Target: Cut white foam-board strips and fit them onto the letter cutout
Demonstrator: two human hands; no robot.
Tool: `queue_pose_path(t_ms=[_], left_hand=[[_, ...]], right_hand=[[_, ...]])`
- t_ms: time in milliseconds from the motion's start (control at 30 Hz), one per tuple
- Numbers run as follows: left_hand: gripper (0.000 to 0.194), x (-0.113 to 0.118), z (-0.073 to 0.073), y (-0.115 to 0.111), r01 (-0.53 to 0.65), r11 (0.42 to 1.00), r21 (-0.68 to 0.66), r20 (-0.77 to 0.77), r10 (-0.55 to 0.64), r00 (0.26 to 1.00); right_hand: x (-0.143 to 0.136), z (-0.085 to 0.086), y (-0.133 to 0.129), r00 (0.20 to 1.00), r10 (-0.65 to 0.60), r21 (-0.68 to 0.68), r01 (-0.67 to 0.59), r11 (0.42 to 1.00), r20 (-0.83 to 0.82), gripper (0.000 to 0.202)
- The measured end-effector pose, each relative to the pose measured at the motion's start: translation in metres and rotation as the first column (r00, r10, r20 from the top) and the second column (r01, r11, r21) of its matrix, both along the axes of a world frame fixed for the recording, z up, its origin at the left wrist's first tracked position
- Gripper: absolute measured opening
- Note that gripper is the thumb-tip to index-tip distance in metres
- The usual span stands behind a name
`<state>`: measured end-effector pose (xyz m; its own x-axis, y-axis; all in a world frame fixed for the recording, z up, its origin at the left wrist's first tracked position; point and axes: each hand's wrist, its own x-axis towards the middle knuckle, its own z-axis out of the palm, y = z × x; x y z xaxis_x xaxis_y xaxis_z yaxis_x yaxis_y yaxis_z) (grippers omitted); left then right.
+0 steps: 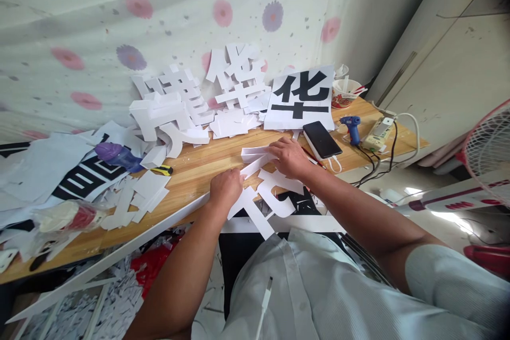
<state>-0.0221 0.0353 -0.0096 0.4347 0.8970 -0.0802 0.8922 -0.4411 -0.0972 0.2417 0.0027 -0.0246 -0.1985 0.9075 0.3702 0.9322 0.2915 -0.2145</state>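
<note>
My left hand [226,188] is closed on a long white strip [159,226], which trails away to the lower left, past the table edge. My right hand [290,157] has its fingers bent over a folded part of white strip [255,154] standing on edge. Under and in front of both hands is a flat white cut-out character [258,210], partly hanging over the table's front edge. The fingers cover where strip and cut-out meet, so I cannot tell whether they are joined there.
Raised white letters [171,101] and a printed character sheet [299,96] stand at the back. To the right lie a phone [322,138], a blue glue gun [351,128] and a power strip [378,133]. A yellow cutter [162,170] and paper scraps [147,191] lie left.
</note>
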Motion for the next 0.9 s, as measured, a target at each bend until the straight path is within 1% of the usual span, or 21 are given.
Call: queue_pose_path(t_ms=[100, 200, 367, 533, 600, 733, 900], left_hand=[[0.037, 0.000, 0.002, 0.000, -0.004, 1.000, -0.007, -0.003, 0.004, 1.000], [0.037, -0.002, 0.002, -0.001, 0.001, 1.000, -0.013, -0.003, -0.001, 1.000], [0.036, -0.005, 0.001, -0.005, 0.006, 1.000, -0.010, 0.001, -0.006, 1.000], [0.034, -0.004, 0.001, -0.006, 0.002, 1.000, -0.029, 0.003, -0.002, 1.000], [0.032, -0.004, 0.002, -0.006, 0.006, 0.999, -0.035, 0.005, -0.006, 1.000], [0.027, -0.003, 0.002, -0.007, 0.000, 0.999, -0.036, 0.004, 0.001, 1.000], [0.029, 0.000, -0.001, -0.010, -0.014, 1.000, -0.019, -0.005, 0.014, 1.000]], right_hand=[[-0.001, 0.001, 0.010, 0.999, 0.008, -0.051, -0.006, 0.999, 0.038, 0.048], [-0.002, 0.001, 0.014, 0.999, -0.007, -0.077, 0.010, 0.997, 0.048, 0.047], [-0.004, -0.002, 0.008, 0.999, 0.009, -0.063, -0.006, 0.998, 0.049, 0.048], [-0.003, 0.000, 0.005, 0.998, 0.052, -0.090, -0.049, 0.995, 0.028, 0.052], [-0.002, 0.002, 0.006, 0.996, 0.087, -0.083, -0.085, 0.993, 0.020, 0.048], [-0.001, 0.002, 0.009, 0.988, 0.155, -0.073, -0.154, 0.985, 0.015, 0.035], [0.001, -0.003, 0.011, 0.984, 0.177, -0.023, -0.177, 0.984, 0.001, 0.033]])
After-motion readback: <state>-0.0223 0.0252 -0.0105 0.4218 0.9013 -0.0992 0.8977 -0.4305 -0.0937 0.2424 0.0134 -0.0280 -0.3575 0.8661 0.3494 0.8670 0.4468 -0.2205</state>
